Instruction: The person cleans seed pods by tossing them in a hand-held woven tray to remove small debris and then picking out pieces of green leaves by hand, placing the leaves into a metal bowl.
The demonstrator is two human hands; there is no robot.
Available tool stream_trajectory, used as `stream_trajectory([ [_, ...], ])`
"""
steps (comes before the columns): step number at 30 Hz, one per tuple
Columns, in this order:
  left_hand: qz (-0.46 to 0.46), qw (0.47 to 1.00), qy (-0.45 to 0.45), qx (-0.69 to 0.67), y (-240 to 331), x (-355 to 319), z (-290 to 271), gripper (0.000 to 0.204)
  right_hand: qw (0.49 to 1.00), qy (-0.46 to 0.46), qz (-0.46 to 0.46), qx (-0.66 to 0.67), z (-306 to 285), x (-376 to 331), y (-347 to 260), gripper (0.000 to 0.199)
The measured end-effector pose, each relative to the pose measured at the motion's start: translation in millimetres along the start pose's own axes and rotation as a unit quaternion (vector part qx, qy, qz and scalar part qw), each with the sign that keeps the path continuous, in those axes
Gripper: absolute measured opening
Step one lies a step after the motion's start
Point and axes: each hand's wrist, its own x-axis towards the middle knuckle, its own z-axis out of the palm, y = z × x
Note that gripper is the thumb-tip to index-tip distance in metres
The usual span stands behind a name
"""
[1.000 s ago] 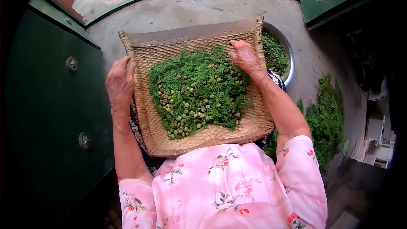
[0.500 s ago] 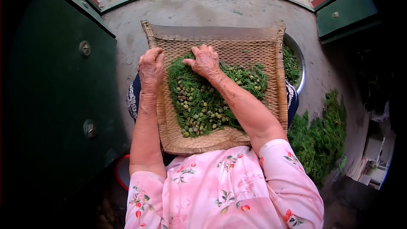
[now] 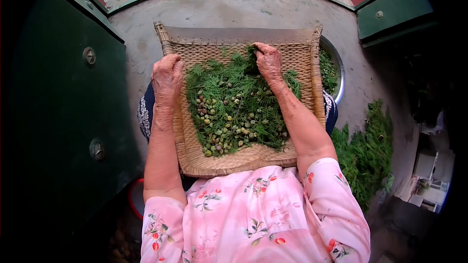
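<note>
Two hands work on the woven tray [image 3: 297,51]. Left hand [image 3: 167,75] still grips its near left edge; right hand [image 3: 268,61] has moved farther, fingers closed on green sprigs [image 3: 234,83] beyond the seeds [image 3: 222,126].

This looks like the yard or doorstep of a home in the country. The ground [image 3: 234,9] is bare grey concrete with a curved step. Big green metal doors [image 3: 58,117] with round bolts stand on the left side. A flat woven tray [image 3: 302,58] holds green sprigs and little round seeds. A metal bowl [image 3: 340,75] and a heap of cut green branches [image 3: 365,156] sit on the ground beside it.
</note>
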Motion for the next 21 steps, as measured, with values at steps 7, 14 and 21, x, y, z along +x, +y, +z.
stream_trajectory([
  [7, 0.026, 0.999, 0.007, 0.020, -2, 1, 1, 0.016, 0.980, -0.091, 0.003, -0.175, -12, -15, 8, 0.046],
  [14, 0.023, 1.000, -0.003, 0.007, 5, -2, 5, 0.014, 0.934, -0.192, -0.044, -0.299, 23, -21, -35, 0.041],
  [21, 0.047, 0.998, -0.012, 0.039, 6, -3, -1, 0.015, 0.988, 0.008, -0.115, -0.105, -29, -4, -2, 0.020],
])
